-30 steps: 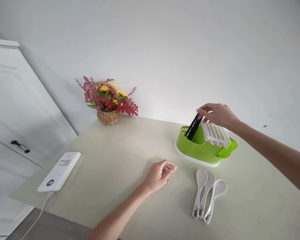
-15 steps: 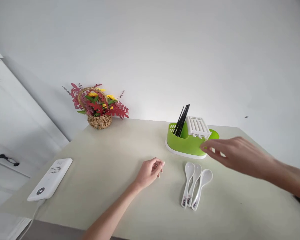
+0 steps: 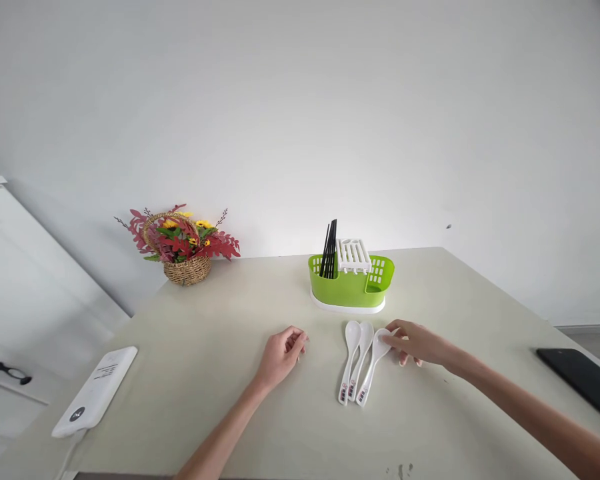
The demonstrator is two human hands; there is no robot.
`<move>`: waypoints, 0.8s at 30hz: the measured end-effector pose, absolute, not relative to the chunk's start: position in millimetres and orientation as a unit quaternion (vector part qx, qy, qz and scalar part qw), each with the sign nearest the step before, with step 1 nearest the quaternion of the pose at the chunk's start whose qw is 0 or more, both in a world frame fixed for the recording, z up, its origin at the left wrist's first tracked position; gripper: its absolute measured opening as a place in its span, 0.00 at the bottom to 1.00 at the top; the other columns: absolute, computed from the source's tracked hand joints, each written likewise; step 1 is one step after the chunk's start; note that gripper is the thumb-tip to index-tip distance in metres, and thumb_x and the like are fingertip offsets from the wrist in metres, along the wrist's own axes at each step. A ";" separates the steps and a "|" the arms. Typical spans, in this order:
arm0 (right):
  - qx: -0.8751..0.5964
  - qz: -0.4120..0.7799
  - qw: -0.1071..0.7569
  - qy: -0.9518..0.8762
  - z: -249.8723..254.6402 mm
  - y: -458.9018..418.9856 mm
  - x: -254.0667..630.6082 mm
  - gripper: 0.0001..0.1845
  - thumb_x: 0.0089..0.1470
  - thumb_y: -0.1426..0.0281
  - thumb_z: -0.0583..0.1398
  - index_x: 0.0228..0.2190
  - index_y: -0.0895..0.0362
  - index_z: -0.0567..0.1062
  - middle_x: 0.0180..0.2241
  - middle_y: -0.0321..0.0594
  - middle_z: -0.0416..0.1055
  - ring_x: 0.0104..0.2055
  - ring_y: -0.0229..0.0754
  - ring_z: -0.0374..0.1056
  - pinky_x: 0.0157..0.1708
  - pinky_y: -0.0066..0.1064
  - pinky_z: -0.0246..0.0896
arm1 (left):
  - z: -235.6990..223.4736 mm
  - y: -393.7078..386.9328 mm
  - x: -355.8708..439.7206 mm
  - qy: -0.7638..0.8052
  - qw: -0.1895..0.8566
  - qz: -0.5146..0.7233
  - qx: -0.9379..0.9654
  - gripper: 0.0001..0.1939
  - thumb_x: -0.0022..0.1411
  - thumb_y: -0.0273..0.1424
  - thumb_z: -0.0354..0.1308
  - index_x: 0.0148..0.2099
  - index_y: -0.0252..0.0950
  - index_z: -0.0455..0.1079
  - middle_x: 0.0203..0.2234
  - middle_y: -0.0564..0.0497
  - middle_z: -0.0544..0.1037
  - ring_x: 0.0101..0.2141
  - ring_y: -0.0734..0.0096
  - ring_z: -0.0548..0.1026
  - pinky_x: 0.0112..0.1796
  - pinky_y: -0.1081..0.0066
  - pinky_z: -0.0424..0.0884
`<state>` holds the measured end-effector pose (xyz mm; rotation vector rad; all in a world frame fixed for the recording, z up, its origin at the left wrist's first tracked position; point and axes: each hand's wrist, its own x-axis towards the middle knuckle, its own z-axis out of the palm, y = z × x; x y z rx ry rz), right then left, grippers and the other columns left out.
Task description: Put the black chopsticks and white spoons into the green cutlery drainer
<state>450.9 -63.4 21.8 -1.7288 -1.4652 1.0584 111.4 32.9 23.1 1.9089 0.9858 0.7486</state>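
Observation:
Three white spoons lie side by side on the table, handles toward me, each with a printed label near its handle end. My right hand [image 3: 413, 341] has its thumb and forefinger on the bowl of the rightmost spoon [image 3: 379, 350], pinching its edge, the other fingers curled beneath. The middle spoon [image 3: 365, 340] and the left spoon [image 3: 351, 338] lie untouched beside it. Left of them, my left hand [image 3: 281, 353] rests on the table with its fingers curled and nothing visible in them. Behind the spoons stands a green utensil holder [image 3: 347, 290] with a white slotted top; black chopsticks [image 3: 329, 250] stand in its left compartment.
A wicker basket [image 3: 187, 271] of artificial flowers stands at the back left. A white power bank [image 3: 96, 391] with a cable lies at the left edge of the table [image 3: 220, 413]. On the right is a black phone [image 3: 583, 383]. Behind is a pale wall [image 3: 290, 120].
My right hand has come down from beside the green holder to the rightmost spoon and taken its bowl. My left hand stays curled on the table. The view has shifted right and up.

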 end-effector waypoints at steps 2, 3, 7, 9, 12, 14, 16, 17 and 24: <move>-0.643 0.395 0.332 -0.565 18.0 -62.6 448.6 0.12 0.64 0.61 0.57 0.30 0.49 0.75 0.30 0.44 0.81 0.25 0.47 0.78 0.18 0.32 0.64 | 23.8 30.9 111.9 0.397 0.414 0.300 0.762 0.23 0.70 0.52 0.53 0.38 0.37 0.74 0.24 0.53 0.76 0.23 0.73 0.71 0.27 0.74 0.66; -0.641 0.394 0.335 -0.568 17.1 -63.0 448.8 0.13 0.64 0.62 0.57 0.29 0.48 0.75 0.29 0.44 0.81 0.25 0.47 0.78 0.18 0.32 0.65 | 24.1 30.2 112.2 0.398 0.413 0.301 0.762 0.23 0.69 0.52 0.53 0.38 0.37 0.74 0.24 0.53 0.77 0.23 0.72 0.71 0.27 0.74 0.66; -0.640 0.401 0.332 -0.565 23.3 -68.4 460.7 0.13 0.62 0.59 0.59 0.27 0.49 0.75 0.29 0.44 0.82 0.29 0.51 0.80 0.19 0.34 0.68 | 24.0 29.2 112.4 0.399 0.418 0.305 0.757 0.23 0.69 0.52 0.54 0.38 0.37 0.74 0.24 0.53 0.77 0.23 0.73 0.71 0.27 0.74 0.66; -0.647 0.404 0.326 -0.558 36.2 -72.8 470.2 0.15 0.60 0.55 0.60 0.27 0.51 0.74 0.29 0.45 0.82 0.32 0.53 0.81 0.20 0.34 0.69 | 23.1 29.5 112.0 0.399 0.419 0.307 0.756 0.23 0.69 0.52 0.54 0.38 0.37 0.74 0.24 0.53 0.77 0.23 0.73 0.72 0.26 0.74 0.66; -0.670 0.364 0.337 -0.552 74.6 -80.5 477.2 0.19 0.59 0.50 0.61 0.31 0.53 0.75 0.32 0.47 0.83 0.34 0.52 0.81 0.23 0.34 0.70 | 20.6 30.1 111.4 0.396 0.412 0.309 0.760 0.23 0.69 0.52 0.54 0.37 0.38 0.74 0.25 0.52 0.77 0.23 0.73 0.72 0.27 0.74 0.66; -0.696 0.271 0.358 -0.560 111.0 -84.9 471.1 0.21 0.60 0.48 0.59 0.35 0.54 0.76 0.33 0.46 0.83 0.30 0.48 0.79 0.26 0.36 0.71 | 18.6 30.7 111.4 0.392 0.405 0.312 0.765 0.23 0.69 0.52 0.53 0.37 0.38 0.74 0.25 0.52 0.77 0.23 0.73 0.71 0.28 0.74 0.67; -0.715 0.165 0.376 -0.566 150.0 -86.8 455.5 0.21 0.62 0.47 0.58 0.39 0.52 0.77 0.32 0.42 0.83 0.25 0.45 0.76 0.28 0.37 0.71 | 16.5 31.7 111.3 0.389 0.403 0.314 0.767 0.23 0.69 0.51 0.53 0.36 0.38 0.73 0.25 0.53 0.77 0.23 0.73 0.71 0.28 0.75 0.66; -0.714 0.111 0.394 -0.569 168.2 -86.3 444.9 0.21 0.62 0.47 0.58 0.39 0.51 0.77 0.31 0.41 0.82 0.24 0.45 0.75 0.26 0.38 0.69 | 15.4 32.2 111.1 0.387 0.404 0.314 0.767 0.23 0.69 0.51 0.53 0.36 0.38 0.73 0.24 0.53 0.77 0.23 0.73 0.71 0.27 0.75 0.66; -0.667 -0.197 0.399 -0.598 218.0 -48.4 373.4 0.16 0.69 0.58 0.53 0.44 0.50 0.77 0.38 0.41 0.83 0.33 0.46 0.78 0.30 0.33 0.60 | 7.4 32.8 106.2 0.370 0.402 0.325 0.772 0.21 0.71 0.49 0.53 0.36 0.37 0.73 0.24 0.53 0.77 0.24 0.73 0.72 0.28 0.76 0.67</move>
